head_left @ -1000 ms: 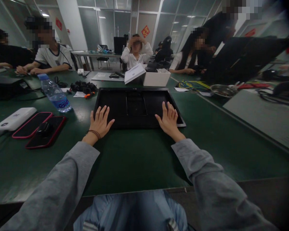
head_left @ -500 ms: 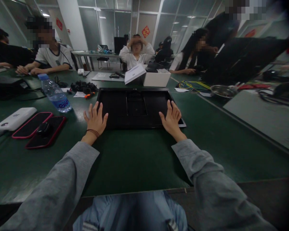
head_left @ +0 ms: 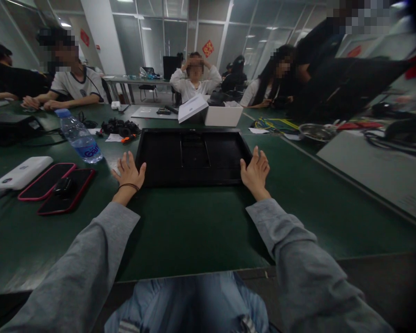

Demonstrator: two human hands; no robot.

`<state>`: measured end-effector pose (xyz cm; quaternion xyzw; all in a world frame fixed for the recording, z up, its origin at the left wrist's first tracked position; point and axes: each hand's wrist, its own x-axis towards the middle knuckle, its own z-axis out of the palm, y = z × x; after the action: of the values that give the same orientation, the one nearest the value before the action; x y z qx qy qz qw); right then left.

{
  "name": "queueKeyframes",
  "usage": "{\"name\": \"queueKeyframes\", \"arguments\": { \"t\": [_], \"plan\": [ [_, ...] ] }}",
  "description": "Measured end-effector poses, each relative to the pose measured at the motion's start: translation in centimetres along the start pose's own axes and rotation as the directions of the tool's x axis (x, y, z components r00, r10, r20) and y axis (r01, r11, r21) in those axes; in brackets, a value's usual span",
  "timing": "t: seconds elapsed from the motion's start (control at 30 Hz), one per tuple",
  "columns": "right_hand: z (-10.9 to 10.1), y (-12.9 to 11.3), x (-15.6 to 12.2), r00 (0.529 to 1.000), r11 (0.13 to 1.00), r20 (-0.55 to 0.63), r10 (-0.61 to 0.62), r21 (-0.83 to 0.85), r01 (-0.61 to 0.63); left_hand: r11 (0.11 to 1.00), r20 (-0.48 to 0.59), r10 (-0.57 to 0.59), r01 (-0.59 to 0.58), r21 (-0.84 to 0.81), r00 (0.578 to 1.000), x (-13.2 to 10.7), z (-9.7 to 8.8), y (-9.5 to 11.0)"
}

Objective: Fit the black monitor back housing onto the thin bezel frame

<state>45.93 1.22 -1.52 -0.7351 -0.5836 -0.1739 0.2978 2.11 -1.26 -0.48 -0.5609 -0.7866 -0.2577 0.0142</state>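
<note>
A wide black shallow panel (head_left: 159, 159), like a tray with a raised rim and a rectangular recess in its middle, lies flat on the green table (head_left: 190, 231) in front of me. My left hand (head_left: 129, 171) is by its left end, fingers spread and thumb towards the panel's edge. By the right end, my right hand (head_left: 256, 169) is likewise open, its thumb at the near right corner. Whether either hand presses on the rim I cannot tell. Neither holds anything.
Left of me are a water bottle (head_left: 79, 138), a white device (head_left: 22, 172) with a cable, and red-edged phones (head_left: 67, 192). Behind the panel stands a white box (head_left: 223, 115) with a tilted lid. A metal bowl (head_left: 315, 132) is at the right. Several people sit around.
My hands have moved apart from over the panel's ends, the left one leftwards and the right one rightwards, to its outer edges. More of the panel's ends now shows.
</note>
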Motion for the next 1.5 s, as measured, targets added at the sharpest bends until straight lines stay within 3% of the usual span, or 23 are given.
{"name": "queueKeyframes", "arguments": {
  "t": [0.27, 0.9, 1.5],
  "plan": [
    [-0.2, 0.7, 0.6, 0.983, 0.995, 0.16, 0.086, 0.028, -0.092, 0.999, 0.017, -0.026, 0.027, -0.025, 1.0, 0.0, 0.0, 0.0],
    [-0.4, 1.3, 0.8, 0.975, 0.989, 0.204, 0.091, 0.094, -0.112, 0.997, 0.103, -0.076, 0.075, 0.012, 0.992, 0.5, -0.1, 0.0],
    [0.0, 1.4, 0.7, 0.986, 0.989, 0.152, 0.067, 0.118, -0.085, 0.997, 0.11, -0.076, 0.075, 0.017, 0.991, 0.6, 0.1, -0.2]
  ]
}}
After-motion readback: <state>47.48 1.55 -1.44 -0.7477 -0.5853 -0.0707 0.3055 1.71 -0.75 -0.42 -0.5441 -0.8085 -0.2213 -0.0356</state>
